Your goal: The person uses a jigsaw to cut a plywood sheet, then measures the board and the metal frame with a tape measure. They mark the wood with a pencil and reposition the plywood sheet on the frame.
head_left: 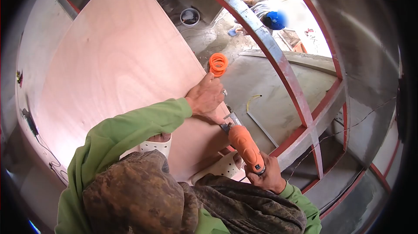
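Observation:
A large plywood sheet spreads beneath me. My left hand, with a ring on one finger, is closed over the sheet's right edge. In my right hand is an orange power tool, gripped by its rear end. Its metal head meets the plywood edge just below my left hand. What kind of cutter it carries I cannot tell. Beyond the left hand lies a coil of orange hose or cord.
Curved metal ribs with red edges rise on the right. A white bucket stands further off. Beyond the frame, a person in a blue helmet bends low. My white perforated shoes rest on the plywood. A black cable runs at left.

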`<state>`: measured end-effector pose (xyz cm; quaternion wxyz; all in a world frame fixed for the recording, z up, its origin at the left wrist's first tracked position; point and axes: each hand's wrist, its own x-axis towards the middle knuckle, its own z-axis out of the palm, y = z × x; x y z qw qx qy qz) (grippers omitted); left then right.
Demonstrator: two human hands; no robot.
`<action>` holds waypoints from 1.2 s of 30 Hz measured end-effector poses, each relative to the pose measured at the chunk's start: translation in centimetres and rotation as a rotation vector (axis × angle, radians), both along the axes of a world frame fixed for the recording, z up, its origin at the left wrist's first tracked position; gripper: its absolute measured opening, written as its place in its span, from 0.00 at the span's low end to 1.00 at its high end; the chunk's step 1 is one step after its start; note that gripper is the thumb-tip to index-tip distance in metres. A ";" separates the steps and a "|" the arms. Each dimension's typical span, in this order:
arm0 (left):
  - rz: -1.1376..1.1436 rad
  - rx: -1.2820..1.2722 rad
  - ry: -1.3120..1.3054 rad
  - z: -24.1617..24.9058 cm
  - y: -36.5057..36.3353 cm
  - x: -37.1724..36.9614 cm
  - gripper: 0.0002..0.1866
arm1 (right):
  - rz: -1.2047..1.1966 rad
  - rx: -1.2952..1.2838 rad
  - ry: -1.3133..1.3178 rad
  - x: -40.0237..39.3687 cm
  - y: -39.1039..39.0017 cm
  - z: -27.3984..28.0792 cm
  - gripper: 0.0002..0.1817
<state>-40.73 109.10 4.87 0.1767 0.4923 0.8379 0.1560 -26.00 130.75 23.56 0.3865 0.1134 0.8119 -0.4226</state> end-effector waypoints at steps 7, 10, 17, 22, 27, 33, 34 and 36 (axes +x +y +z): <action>0.004 0.036 0.002 -0.7 -0.1 0.2 0.46 | -0.030 -0.036 -0.011 0.7 0.3 -0.5 0.18; 0.010 0.046 -0.022 -0.6 -0.2 0.1 0.46 | -0.038 -0.034 -0.026 0.7 0.3 -0.5 0.18; 0.018 0.077 0.028 -1.1 -0.3 0.5 0.44 | -0.063 -0.053 -0.017 0.5 0.0 -0.5 0.16; -0.005 0.052 -0.001 -0.9 -0.4 0.4 0.44 | -0.036 -0.013 0.019 0.2 -0.2 -0.4 0.15; 0.017 0.100 0.069 -1.0 -0.3 0.4 0.44 | -0.010 -0.016 -0.017 0.1 0.0 -0.4 0.18; 0.020 0.125 0.087 -0.8 -0.4 0.3 0.44 | 0.016 -0.036 0.025 0.2 0.1 -0.6 0.17; 0.022 0.125 0.088 -0.8 -0.3 0.2 0.44 | 0.019 -0.036 0.025 0.1 0.1 -0.5 0.17; 0.007 0.115 0.059 -0.6 -0.4 0.1 0.43 | -0.004 -0.054 0.005 -0.2 -0.1 -0.4 0.18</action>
